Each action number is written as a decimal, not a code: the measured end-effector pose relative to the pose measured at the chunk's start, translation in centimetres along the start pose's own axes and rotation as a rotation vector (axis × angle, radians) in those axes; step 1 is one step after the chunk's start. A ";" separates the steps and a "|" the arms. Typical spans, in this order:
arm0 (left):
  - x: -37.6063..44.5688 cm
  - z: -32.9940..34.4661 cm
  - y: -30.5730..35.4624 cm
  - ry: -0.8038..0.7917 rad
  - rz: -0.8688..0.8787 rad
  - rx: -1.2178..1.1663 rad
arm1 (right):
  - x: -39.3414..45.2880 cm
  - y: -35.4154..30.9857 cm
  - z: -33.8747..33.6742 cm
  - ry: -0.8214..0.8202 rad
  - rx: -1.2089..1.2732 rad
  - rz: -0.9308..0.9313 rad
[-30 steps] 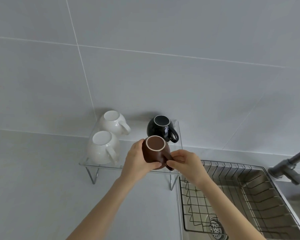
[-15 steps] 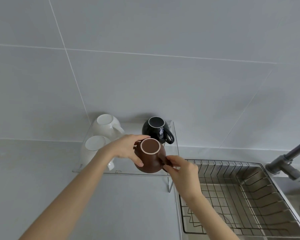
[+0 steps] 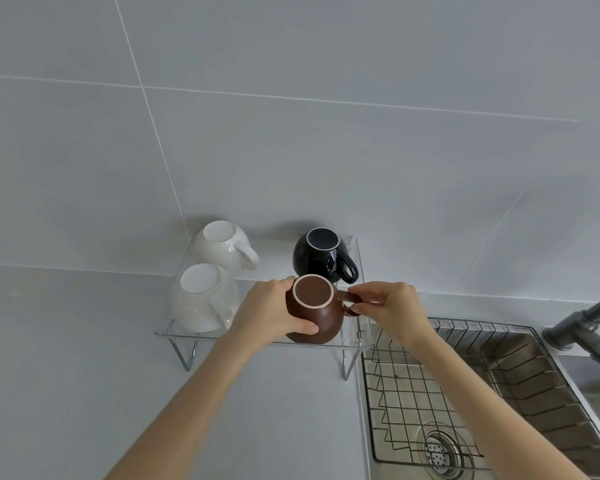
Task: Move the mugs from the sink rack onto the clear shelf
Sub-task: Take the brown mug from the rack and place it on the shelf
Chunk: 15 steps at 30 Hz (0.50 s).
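A brown mug [image 3: 321, 318] sits upside down at the front right of the clear shelf [image 3: 174, 332]. My left hand [image 3: 269, 315] wraps around its left side. My right hand [image 3: 388, 308] pinches its handle from the right. Behind it a black mug [image 3: 321, 256] stands upside down at the shelf's back right. Two white mugs, one at the front left [image 3: 201, 299] and one at the back left [image 3: 224, 249], are also upside down on the shelf. The wire sink rack [image 3: 465, 386] to the right holds no mugs.
A steel sink with a drain [image 3: 439, 450] lies under the rack. A grey faucet [image 3: 589, 327] juts in at the right edge. The shelf stands on thin metal legs [image 3: 187, 355] on the grey counter, against a tiled wall.
The brown mug has come down onto the shelf's front right. My left hand has shifted from over the mug to its left side; my right hand stays on the handle.
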State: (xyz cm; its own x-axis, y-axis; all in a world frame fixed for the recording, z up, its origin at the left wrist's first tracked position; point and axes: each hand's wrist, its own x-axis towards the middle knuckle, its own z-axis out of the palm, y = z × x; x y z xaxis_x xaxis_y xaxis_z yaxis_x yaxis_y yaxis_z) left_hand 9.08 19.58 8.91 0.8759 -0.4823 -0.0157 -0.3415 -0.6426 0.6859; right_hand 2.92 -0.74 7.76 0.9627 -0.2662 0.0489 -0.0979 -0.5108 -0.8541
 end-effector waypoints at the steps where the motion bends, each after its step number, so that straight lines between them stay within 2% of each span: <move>1: -0.1 0.1 0.0 0.007 -0.006 -0.009 | 0.0 0.0 0.0 0.000 -0.005 -0.001; 9: -0.4 0.0 0.2 -0.009 -0.032 -0.043 | -0.4 0.2 0.4 0.021 -0.023 -0.010; 13: 1.0 -1.7 0.3 -0.200 -0.062 -0.067 | 0.0 -0.5 -0.2 -0.018 0.009 0.041; 15: 2.9 -3.2 0.4 -0.234 -0.088 -0.056 | 0.7 -0.9 -0.6 0.061 0.036 0.046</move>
State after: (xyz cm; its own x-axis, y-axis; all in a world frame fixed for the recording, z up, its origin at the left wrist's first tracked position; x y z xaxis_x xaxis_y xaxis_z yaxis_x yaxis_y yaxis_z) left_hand 12.53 19.83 11.44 0.7964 -0.5548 -0.2407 -0.2423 -0.6574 0.7135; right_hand 3.56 -0.99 8.90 0.9403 -0.3381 0.0394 -0.1314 -0.4673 -0.8743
